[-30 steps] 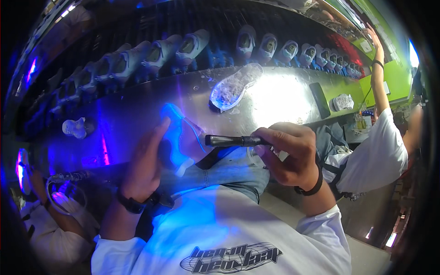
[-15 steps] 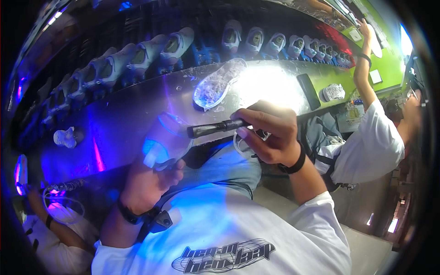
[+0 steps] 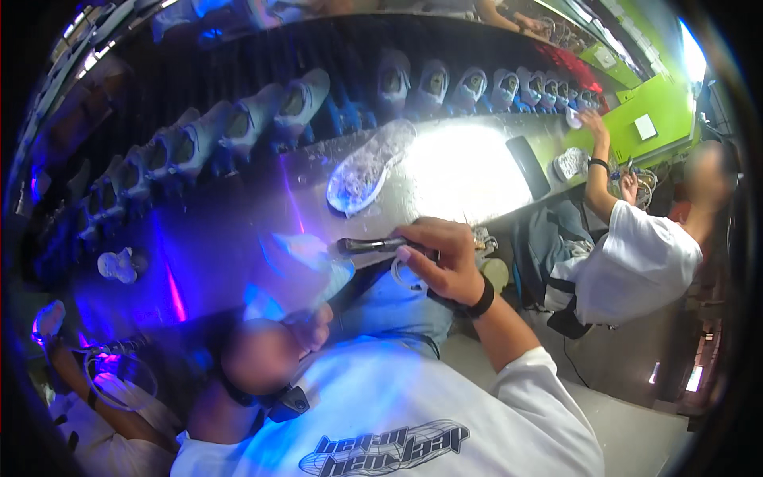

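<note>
A pale shoe [image 3: 314,274], washed in blue light and partly smeared by motion, is held in my left hand [image 3: 274,350], whose fingers curl round its near side. My right hand [image 3: 447,258] pinches a dark slender-handled brush-like tool [image 3: 369,246]. Its end lies at the shoe's upper edge; I cannot make out whether they touch. Beyond the hands, a shoe-sole-shaped white piece [image 3: 367,171] with a lumpy, wet-looking surface lies on the metal table [image 3: 230,211].
A row of white shoes [image 3: 294,103] on a dark conveyor runs behind the table. A dark flat block [image 3: 528,167] and a white lumpy pad [image 3: 571,164] lie to the right. Co-workers sit at both sides; the right one's arm [image 3: 602,163] reaches toward the row.
My left hand and the shoe have tilted and moved lower. My right hand has shifted slightly left and down with the tool. The right co-worker's arm has come down toward the shoe row.
</note>
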Action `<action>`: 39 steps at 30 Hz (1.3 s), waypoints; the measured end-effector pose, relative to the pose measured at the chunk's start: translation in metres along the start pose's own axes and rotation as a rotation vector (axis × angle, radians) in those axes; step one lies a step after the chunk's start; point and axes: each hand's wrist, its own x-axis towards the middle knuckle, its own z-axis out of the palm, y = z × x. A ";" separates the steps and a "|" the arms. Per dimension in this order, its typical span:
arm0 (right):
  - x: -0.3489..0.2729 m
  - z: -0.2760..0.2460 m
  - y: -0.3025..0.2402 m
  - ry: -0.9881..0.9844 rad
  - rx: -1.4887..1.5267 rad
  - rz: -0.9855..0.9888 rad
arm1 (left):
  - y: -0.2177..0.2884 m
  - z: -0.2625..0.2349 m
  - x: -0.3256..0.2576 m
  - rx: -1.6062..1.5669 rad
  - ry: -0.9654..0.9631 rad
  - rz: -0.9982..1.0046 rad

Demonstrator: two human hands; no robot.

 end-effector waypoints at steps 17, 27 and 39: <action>-0.036 -0.021 -0.003 0.423 0.208 0.386 | 0.145 0.127 0.214 1.777 0.161 1.271; -0.048 -0.012 -0.009 0.459 0.329 0.444 | 0.165 0.142 0.350 2.262 0.526 1.129; -0.046 0.009 -0.021 0.435 0.434 0.397 | 0.283 0.033 0.219 2.392 0.864 0.898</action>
